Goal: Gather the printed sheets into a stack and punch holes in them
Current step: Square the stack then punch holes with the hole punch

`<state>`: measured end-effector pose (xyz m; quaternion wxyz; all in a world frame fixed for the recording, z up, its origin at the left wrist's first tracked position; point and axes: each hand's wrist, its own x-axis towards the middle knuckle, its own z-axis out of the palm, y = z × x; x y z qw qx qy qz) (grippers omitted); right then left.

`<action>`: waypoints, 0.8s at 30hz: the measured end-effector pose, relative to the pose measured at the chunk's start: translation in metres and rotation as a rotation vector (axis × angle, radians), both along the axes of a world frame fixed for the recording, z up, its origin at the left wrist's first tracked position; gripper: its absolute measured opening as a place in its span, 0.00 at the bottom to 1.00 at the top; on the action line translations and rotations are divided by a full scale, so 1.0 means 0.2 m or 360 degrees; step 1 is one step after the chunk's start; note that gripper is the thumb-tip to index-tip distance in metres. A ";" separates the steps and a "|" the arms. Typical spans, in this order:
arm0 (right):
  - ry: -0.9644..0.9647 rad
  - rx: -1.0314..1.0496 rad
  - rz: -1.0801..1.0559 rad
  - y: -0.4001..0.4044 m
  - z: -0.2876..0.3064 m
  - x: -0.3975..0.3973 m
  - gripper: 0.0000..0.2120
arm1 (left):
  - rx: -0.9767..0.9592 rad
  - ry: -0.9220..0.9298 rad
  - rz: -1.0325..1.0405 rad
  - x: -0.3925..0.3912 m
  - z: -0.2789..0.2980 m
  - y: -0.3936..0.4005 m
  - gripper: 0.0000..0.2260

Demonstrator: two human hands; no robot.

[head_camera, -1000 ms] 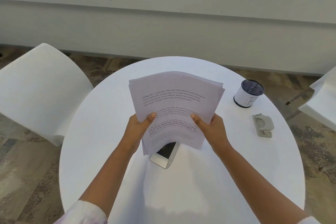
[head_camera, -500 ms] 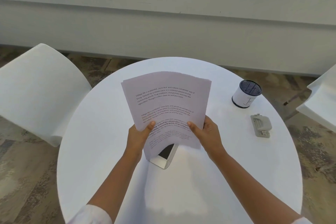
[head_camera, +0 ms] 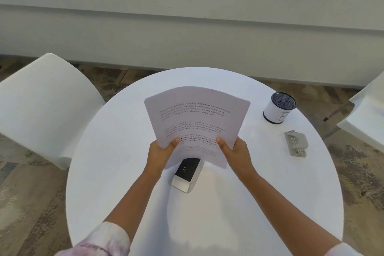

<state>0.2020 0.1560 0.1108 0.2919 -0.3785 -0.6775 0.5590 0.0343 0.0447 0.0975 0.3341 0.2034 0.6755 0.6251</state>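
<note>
A stack of printed sheets (head_camera: 197, 118) is held above the middle of the round white table (head_camera: 116, 172), bowed slightly, text facing me. My left hand (head_camera: 161, 154) grips its lower left edge, thumb on top. My right hand (head_camera: 234, 153) grips the lower right edge the same way. The sheets' top edges look nearly flush. A grey hole punch (head_camera: 296, 143) lies on the table to the right, well apart from both hands.
A phone (head_camera: 187, 172) lies on the table just under the sheets' lower edge. A white cylinder with a dark mesh top (head_camera: 278, 108) stands at the right rear. White chairs stand at the left (head_camera: 41, 106) and far right (head_camera: 365, 116).
The fanned sheets have drawn together into a neater stack, and the stack has shifted slightly left and then back toward the centre. Both hands keep their grip.
</note>
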 end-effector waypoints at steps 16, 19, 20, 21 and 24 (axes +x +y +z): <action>-0.0364 -0.0528 -0.0514 0.04 -0.10 0.07 0.38 | 0.0272 -0.0444 0.0225 0.02 -0.02 0.02 0.10; -0.0168 -0.1125 -0.0409 0.00 -0.12 0.06 0.39 | 0.0383 -0.0632 0.0277 0.06 0.00 0.03 0.09; -0.0008 -0.1292 -0.0302 -0.02 -0.12 0.05 0.35 | 0.0425 -0.0696 0.0276 0.08 0.01 0.04 0.10; 0.0181 -0.1434 -0.0191 -0.03 -0.12 0.04 0.29 | 0.0456 -0.0751 0.0274 0.09 0.01 0.04 0.12; 0.0514 -0.1480 -0.0164 -0.04 -0.13 0.02 0.19 | 0.0451 -0.0861 0.0278 0.13 -0.02 0.04 0.12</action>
